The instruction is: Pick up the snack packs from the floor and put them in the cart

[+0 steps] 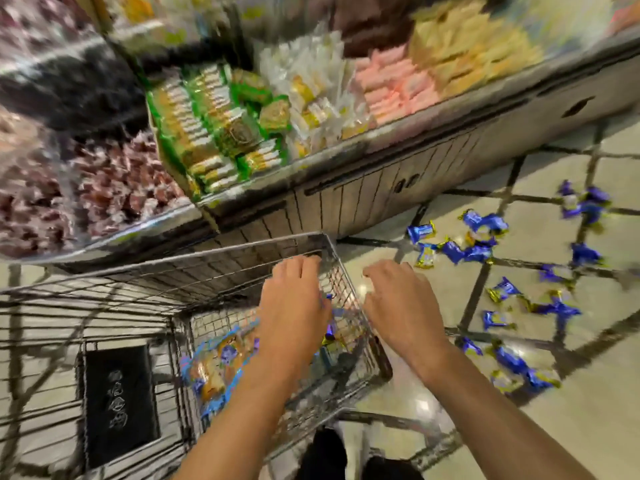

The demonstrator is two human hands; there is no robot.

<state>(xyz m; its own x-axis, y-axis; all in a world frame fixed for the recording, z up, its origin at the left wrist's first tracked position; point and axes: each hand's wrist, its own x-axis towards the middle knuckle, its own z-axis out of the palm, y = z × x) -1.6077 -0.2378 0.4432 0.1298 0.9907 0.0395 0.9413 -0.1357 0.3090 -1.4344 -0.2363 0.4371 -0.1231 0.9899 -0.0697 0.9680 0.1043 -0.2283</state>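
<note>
Snack packs in blue and gold foil lie scattered over the tiled floor (pixel 540 427) to the right of the cart (pixel 242 258), loose heaps and singles reaching from just beside the basket out toward the far tiles; a few more show through the wire inside the basket, next to a larger orange-and-blue bag (pixel 214 368). Behind it all runs a long display counter (pixel 381 181) piled with wrapped sweets.

Both hands hover over the cart's right side. The left hand (pixel 294 306) hangs above the basket, palm down, fingers loosely together and drooping — I can't see anything held in it. The right hand (pixel 398 303) sits just outside the rim, fingers relaxed and slightly curled, also seemingly empty.

One nearby heap (pixel 464 251) looks easiest to reach. These wrappers ought to be feather-light, crinkly and slick — likely to slip from a flat palm. Best pinched by the twisted ends, or scooped several together with cupped fingers.
</note>
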